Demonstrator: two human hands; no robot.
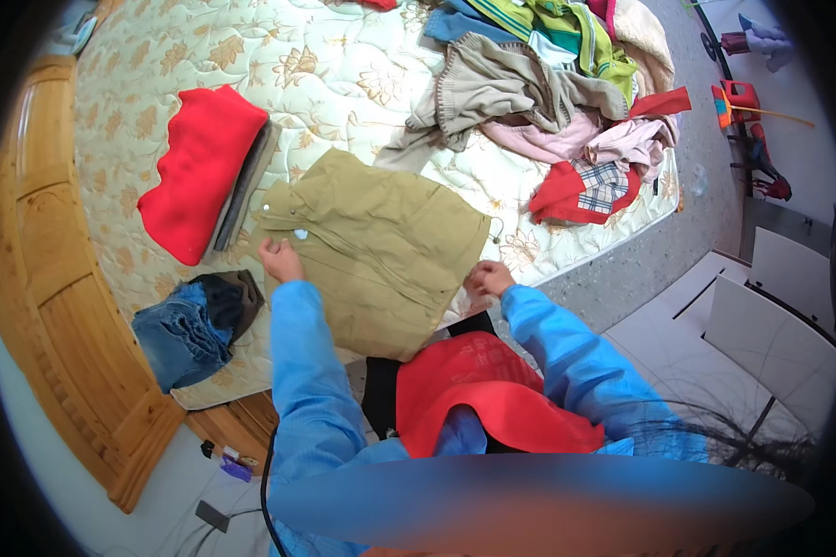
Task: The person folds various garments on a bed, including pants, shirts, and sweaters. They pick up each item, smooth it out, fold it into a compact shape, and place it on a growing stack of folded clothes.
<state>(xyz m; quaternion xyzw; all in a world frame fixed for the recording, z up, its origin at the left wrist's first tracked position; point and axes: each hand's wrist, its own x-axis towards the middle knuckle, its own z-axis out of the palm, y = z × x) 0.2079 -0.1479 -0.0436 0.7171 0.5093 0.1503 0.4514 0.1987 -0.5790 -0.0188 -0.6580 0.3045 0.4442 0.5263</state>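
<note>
A khaki jacket (383,244) with snap buttons and a front placket lies spread on the floral mattress (306,63), its lower edge near my lap. My left hand (282,260) rests at the jacket's left edge, fingers curled against the cloth below the snaps; whether they pinch it is unclear. Just off the jacket's right edge is my right hand (489,278), fingers bent and slightly blurred. To the left of the jacket lies a folded red garment (202,167) on top of darker folded cloth (245,188). Folded denim jeans (181,338) and dark clothing (230,299) sit nearer me.
A loose heap at the upper right holds a grey-beige knit sweater (501,83), a green jacket (585,35), pink clothing (543,139) and a red plaid-patched garment (592,191). A wooden bed frame (70,264) borders the left. White panels (773,320) stand at right.
</note>
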